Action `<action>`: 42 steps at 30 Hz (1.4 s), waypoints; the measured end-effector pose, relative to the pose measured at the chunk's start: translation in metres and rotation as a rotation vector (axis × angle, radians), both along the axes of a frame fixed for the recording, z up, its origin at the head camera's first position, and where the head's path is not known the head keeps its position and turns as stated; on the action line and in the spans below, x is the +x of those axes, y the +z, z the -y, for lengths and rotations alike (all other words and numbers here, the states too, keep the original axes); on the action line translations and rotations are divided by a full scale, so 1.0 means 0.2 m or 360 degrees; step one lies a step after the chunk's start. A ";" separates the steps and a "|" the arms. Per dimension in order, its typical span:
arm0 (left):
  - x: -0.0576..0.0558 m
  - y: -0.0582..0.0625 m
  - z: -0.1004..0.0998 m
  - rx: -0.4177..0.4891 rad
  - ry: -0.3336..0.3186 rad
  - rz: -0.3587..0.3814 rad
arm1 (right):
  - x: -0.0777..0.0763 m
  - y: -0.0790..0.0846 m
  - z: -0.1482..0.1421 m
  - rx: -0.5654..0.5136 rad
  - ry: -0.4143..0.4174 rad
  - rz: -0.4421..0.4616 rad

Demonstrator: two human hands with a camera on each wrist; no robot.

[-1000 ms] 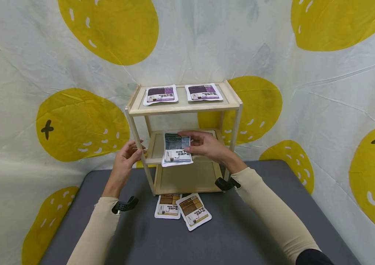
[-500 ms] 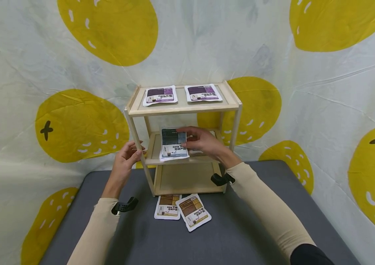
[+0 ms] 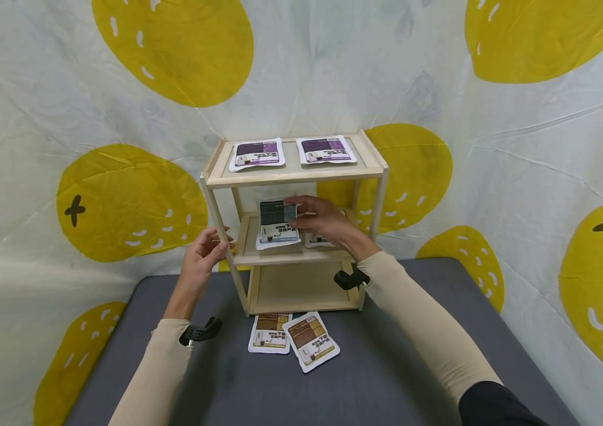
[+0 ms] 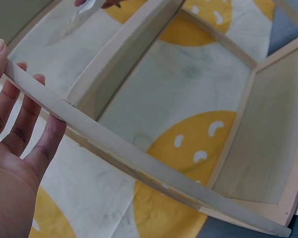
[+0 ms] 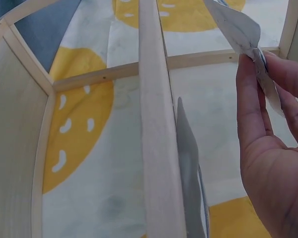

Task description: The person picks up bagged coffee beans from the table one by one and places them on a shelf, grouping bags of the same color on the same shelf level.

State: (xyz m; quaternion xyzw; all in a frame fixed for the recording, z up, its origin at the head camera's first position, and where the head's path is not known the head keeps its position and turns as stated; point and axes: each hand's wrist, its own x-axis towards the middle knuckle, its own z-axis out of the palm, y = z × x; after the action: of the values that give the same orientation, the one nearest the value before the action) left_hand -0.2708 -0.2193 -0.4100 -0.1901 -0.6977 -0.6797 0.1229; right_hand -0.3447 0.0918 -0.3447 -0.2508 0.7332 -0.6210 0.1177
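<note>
My right hand (image 3: 328, 223) pinches a flat pouch (image 3: 278, 234) with a dark green and blue-grey label at its right side, thumb on one face and fingers on the other. The pouch is tilted up over the left part of the wooden rack's middle shelf (image 3: 245, 259). Behind the hand, another pouch (image 5: 191, 173) lies on that shelf's right part, mostly hidden in the head view. My left hand (image 3: 203, 257) holds the rack's front left post (image 4: 114, 134), thumb on one side and fingers on the other.
Two purple-labelled pouches (image 3: 326, 149) lie side by side on the top shelf (image 3: 296, 175). Two brown-labelled pouches (image 3: 312, 342) lie on the grey table (image 3: 386, 378) before the rack, one partly under its front edge. A patterned cloth (image 3: 519, 154) hangs behind.
My right hand has carried the pouch back and slightly up, deeper between the top and middle shelves. More of the pouch behind it now shows. The left hand stays on the post.
</note>
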 end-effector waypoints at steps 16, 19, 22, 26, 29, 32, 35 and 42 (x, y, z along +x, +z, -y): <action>0.00 0.00 0.00 0.0010 0.0016 0.0021 | -0.02 -0.02 0.05 0.0015 0.0027 -0.0041; 0.00 0.00 0.00 0.0019 0.0016 0.0018 | -0.02 -0.02 0.07 0.0033 0.0004 -0.0054; 0.00 0.00 0.00 0.0028 0.0006 0.0013 | -0.02 -0.02 0.08 0.0066 -0.0017 -0.0063; 0.00 0.00 0.00 0.0034 -0.0013 0.0012 | -0.01 -0.02 0.10 0.0159 -0.0075 -0.0074; 0.00 0.00 0.00 0.0029 -0.0012 0.0012 | -0.01 -0.02 0.10 0.0232 -0.0129 -0.0069; 0.01 0.01 0.00 0.0009 -0.0003 0.0010 | -0.01 -0.02 0.10 0.0314 -0.0182 -0.0062; 0.01 0.01 -0.01 -0.0007 0.0010 0.0006 | 0.00 -0.03 0.10 0.0420 -0.0232 -0.0075; 0.00 0.00 -0.01 -0.0001 0.0029 0.0012 | 0.02 -0.01 0.08 0.0623 -0.0336 -0.0209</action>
State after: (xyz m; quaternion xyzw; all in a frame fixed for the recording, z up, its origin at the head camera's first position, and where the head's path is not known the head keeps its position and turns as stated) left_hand -0.2698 -0.2181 -0.4094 -0.1811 -0.7000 -0.6792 0.1265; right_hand -0.3417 0.0753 -0.3462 -0.1848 0.8679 -0.4583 0.0504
